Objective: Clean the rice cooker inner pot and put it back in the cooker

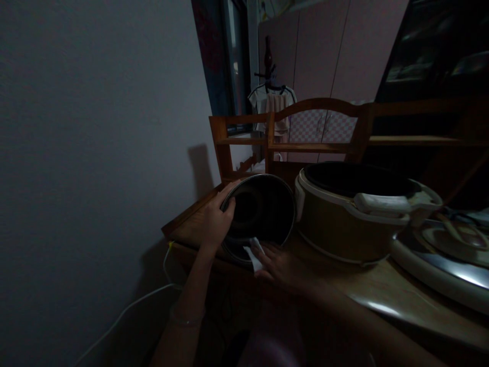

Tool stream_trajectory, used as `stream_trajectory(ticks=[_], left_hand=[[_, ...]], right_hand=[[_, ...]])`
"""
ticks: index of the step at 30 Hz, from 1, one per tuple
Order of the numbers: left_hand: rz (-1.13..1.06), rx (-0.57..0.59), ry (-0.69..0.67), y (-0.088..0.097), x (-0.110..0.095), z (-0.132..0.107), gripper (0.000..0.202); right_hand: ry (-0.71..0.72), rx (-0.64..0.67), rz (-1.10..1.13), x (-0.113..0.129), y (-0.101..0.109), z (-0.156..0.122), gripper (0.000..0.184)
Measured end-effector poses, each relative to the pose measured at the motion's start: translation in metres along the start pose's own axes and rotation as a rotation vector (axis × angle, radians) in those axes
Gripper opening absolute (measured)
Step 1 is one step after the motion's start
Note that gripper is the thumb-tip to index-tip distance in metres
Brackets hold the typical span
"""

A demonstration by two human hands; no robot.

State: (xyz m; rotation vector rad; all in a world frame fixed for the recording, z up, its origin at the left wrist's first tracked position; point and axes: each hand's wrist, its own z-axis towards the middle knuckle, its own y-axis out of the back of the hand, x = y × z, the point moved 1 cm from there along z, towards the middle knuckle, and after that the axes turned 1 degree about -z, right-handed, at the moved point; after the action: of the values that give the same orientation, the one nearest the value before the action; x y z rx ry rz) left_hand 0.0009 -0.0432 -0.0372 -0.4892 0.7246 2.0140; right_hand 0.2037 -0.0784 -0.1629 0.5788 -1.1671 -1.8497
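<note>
A dark inner pot lies tilted on the wooden table, its mouth turned toward me. My left hand grips its left rim, thumb inside and fingers along the outside. At the pot's lower rim, my right hand holds a white tissue against the edge. Part of the tissue is hidden under the fingers, and the hand is slightly blurred. Just right of the pot stands a rice cooker body with a pale rim and handle and a dark opening.
A cooker lid rests at the table's right. The wooden table has a raised shelf frame along its back. A plain wall borders the left side, with a white cable hanging below the table's edge.
</note>
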Motion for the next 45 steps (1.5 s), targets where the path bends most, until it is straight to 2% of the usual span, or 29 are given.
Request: stream_trajectory(ticks=[7,11,17,21,25,30,33,36,41,43,45], left_hand=[[-0.025,-0.032,0.045,0.009,0.027,0.014,0.037],[-0.044,-0.01,0.076,0.013,0.038,0.021,0.037],[-0.103,0.056,0.094,0.015,0.04,0.023,0.038],[-0.176,0.038,0.145,0.019,0.044,0.022,0.046],[-0.188,0.047,0.178,0.029,0.04,0.027,0.052],[-0.183,0.191,0.223,0.038,0.032,0.04,0.051],[-0.203,0.262,0.21,0.033,0.032,0.049,0.048],[-0.199,0.318,0.179,0.026,0.036,0.06,0.045],[-0.187,0.342,0.172,0.021,0.047,0.074,0.044],[-0.185,0.339,0.163,0.021,0.048,0.075,0.045],[-0.188,0.333,0.156,0.02,0.045,0.073,0.045]], right_hand=[[-0.015,-0.02,-0.03,-0.002,0.0,0.014,0.044],[-0.033,-0.015,-0.044,-0.001,-0.002,0.021,0.039],[-0.035,-0.016,-0.028,0.003,-0.003,0.023,0.04],[-0.045,-0.026,-0.041,0.002,-0.004,0.025,0.042],[-0.07,0.02,0.014,0.013,0.009,0.028,0.037],[-0.11,0.067,0.165,0.042,0.033,0.029,0.033],[-0.168,0.059,0.205,0.049,0.036,0.029,0.033],[-0.261,0.05,0.26,0.043,0.034,0.03,0.043],[-0.564,-0.148,0.222,0.009,0.038,0.054,0.044],[-0.605,-0.124,0.123,-0.007,0.04,0.073,0.043],[-0.605,-0.031,0.015,-0.021,0.037,0.093,0.048]])
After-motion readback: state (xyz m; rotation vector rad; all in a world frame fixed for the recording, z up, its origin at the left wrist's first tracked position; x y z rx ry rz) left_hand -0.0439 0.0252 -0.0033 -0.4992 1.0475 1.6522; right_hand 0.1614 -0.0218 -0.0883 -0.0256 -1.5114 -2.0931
